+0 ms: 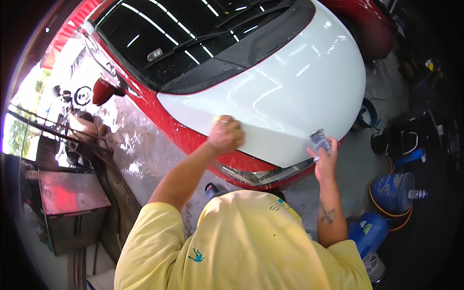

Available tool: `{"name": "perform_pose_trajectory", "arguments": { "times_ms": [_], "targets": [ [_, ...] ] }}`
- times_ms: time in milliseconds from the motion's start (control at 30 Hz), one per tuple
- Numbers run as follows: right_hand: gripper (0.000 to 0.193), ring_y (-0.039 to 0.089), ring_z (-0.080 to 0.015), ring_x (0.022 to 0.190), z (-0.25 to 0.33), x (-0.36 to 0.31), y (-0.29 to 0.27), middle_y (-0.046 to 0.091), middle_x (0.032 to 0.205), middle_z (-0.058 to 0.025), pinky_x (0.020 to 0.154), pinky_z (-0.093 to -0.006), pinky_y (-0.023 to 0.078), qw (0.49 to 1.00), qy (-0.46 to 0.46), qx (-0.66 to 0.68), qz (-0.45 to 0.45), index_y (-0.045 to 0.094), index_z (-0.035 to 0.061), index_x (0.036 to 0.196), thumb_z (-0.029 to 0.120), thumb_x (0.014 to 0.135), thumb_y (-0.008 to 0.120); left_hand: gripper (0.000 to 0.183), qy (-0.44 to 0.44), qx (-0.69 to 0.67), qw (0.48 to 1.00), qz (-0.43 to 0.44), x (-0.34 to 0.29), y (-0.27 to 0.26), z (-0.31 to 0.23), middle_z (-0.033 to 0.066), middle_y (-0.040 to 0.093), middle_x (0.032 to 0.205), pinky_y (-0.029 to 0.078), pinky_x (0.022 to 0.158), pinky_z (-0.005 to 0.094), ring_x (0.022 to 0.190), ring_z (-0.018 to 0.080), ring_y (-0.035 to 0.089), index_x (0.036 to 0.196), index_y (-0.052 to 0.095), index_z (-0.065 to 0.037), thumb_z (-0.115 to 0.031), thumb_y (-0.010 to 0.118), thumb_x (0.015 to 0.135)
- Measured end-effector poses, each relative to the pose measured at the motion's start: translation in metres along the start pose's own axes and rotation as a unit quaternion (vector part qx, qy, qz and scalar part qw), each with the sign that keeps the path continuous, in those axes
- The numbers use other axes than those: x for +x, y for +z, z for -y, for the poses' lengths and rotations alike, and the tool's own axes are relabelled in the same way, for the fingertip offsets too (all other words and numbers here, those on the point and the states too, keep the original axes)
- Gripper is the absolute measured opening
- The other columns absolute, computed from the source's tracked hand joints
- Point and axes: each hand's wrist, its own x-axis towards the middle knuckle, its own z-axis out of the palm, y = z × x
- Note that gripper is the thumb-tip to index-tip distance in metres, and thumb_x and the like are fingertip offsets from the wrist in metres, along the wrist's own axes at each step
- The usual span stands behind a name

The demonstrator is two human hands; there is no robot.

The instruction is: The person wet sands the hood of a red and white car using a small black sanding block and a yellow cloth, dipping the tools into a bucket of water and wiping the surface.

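A white car hood (pixel 309 82) on a red car lies in front of me, with glossy light reflections on it. My left hand (pixel 227 135) is closed against the hood's near left edge. A bit of something pale yellow shows at its fingers, mostly hidden. Nearer the hood's front right edge, my right hand (pixel 326 159) grips a small, flat grey-and-white piece (pixel 319 140), perhaps a packet or folded sheet; its kind is unclear. Below the hood are the headlight (pixel 249 176) and the red bumper.
At the left stands a metal box (pixel 75 193) beside dark rails. To the right are a blue drum (pixel 391 191) with a hose around it, a blue tank (pixel 369 232) and a black bucket (pixel 367 113). Another red car (pixel 369 24) is parked at the far right.
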Motion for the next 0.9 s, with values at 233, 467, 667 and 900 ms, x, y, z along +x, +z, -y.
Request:
{"name": "perform_pose_trajectory", "arguments": {
  "times_ms": [233,467,667,900],
  "targets": [
    [0.039,0.064,-0.0325,0.14,-0.028,-0.013,0.159,0.069,0.146,-0.0174,0.118,-0.0419,0.051,0.849,-0.296,-0.354,0.258,0.068,0.0072,0.145,0.001,0.108,0.058,0.018,-0.185,0.223,0.948,-0.133,-0.038,-0.1,0.17,0.0078,0.069,0.106,0.051,0.097,0.0484,0.112,0.0349,0.063,0.082,0.073,-0.013,-0.026,0.083,0.089],
    [0.047,0.051,-0.0233,0.152,-0.09,-0.005,0.17,0.063,0.155,-0.0053,0.129,-0.0557,0.033,0.445,-0.557,-0.6,0.363,0.07,0.0216,0.144,0.016,0.098,0.065,0.029,-0.237,0.146,0.948,-0.153,-0.024,-0.159,0.289,0.0099,0.071,0.12,0.049,0.106,0.0517,0.122,0.0368,0.061,0.098,0.079,-0.011,-0.039,0.081,0.097],
    [0.057,0.039,-0.0196,0.161,-0.079,-0.002,0.098,0.056,0.164,0.0017,0.136,-0.0551,0.017,0.343,-0.461,-0.708,0.411,0.062,0.0287,0.155,0.034,0.099,0.072,0.025,-0.263,0.166,0.93,-0.196,-0.023,-0.137,0.297,0.0,0.075,0.113,0.05,0.104,0.0478,0.116,0.0291,0.067,0.093,0.083,-0.018,-0.042,0.079,0.093],
    [0.054,0.035,-0.0196,0.163,-0.125,-0.032,0.302,0.05,0.169,0.0026,0.132,-0.0662,0.019,0.464,-0.504,-0.666,0.296,0.062,0.0258,0.155,0.035,0.102,0.068,0.027,-0.254,0.17,0.931,-0.198,-0.032,-0.131,0.307,-0.0004,0.075,0.119,0.049,0.108,0.0488,0.121,0.0279,0.067,0.102,0.086,-0.024,-0.048,0.075,0.094]
  ]
}}
